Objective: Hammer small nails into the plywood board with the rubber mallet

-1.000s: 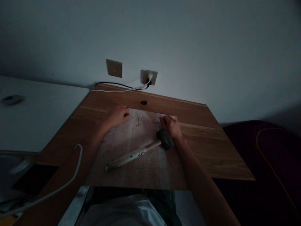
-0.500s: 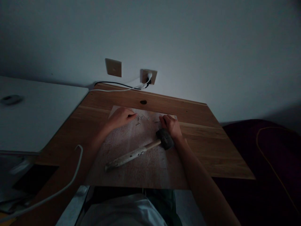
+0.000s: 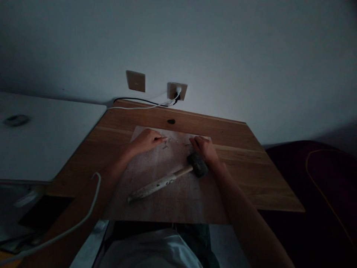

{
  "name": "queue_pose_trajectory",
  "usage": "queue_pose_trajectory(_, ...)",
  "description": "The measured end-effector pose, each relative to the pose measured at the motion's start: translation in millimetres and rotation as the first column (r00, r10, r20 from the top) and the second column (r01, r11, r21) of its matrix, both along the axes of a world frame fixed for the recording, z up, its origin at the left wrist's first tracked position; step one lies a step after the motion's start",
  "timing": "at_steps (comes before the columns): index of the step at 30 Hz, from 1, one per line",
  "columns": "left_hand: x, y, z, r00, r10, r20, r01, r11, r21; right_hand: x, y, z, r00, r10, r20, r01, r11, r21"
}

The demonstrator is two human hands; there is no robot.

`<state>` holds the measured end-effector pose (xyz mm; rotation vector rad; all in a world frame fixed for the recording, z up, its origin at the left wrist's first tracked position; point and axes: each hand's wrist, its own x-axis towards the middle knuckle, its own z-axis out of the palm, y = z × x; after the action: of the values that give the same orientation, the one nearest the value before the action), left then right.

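Note:
My left hand [image 3: 149,140] is at the far left part of a thin board [image 3: 156,208]. Its fingers are curled, with the tips together at several small metal pieces [image 3: 165,146]. Too small to name in this dim light, those pieces lie loose on the board. My right hand [image 3: 205,149] rests closed at the board's far right, fingertips beside a thin small piece [image 3: 187,144]. What either hand pinches is hidden. Between my forearms lies a rubber mallet [image 3: 198,165], its black head close to my right wrist and its worn pale handle pointing to the near left.
Under the board is a wooden tabletop [image 3: 245,178] with a dark hole [image 3: 171,121] near the wall. A wall socket [image 3: 177,91] holds plugs and cables. A white surface [image 3: 50,145] adjoins on the left. A white cable [image 3: 93,201] curves across my left forearm.
My left hand has shifted slightly right, its fingertips reaching further over the small metal pieces. My right hand stays nearly in place, and the mallet lies as before. The whole view has shifted slightly.

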<state>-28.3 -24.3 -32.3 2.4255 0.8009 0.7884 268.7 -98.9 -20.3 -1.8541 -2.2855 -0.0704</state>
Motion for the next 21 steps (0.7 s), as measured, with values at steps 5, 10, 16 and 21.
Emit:
queue_pose_trajectory(5,1,1,-4.3,0.999,0.027,0.023,-0.027,0.999,-0.025,-10,9,30.5,0.994,0.021,0.111,-0.005,0.99,-0.141)
queue_pose_trajectory(10,1,2,-10.4,0.995,0.102,0.003,-0.102,0.994,-0.043,-28,25,45.8,0.968,0.108,0.227,-0.046,0.963,-0.264)
queue_pose_trajectory(16,1,5,-14.2,0.99,0.141,-0.004,-0.141,0.99,-0.016,-36,29,44.0,0.948,0.141,0.286,-0.047,0.949,-0.311)
queue_pose_trajectory(21,1,6,-16.9,0.993,0.122,-0.002,-0.122,0.992,0.012,-37,25,54.3,0.953,0.164,0.256,-0.081,0.948,-0.308)
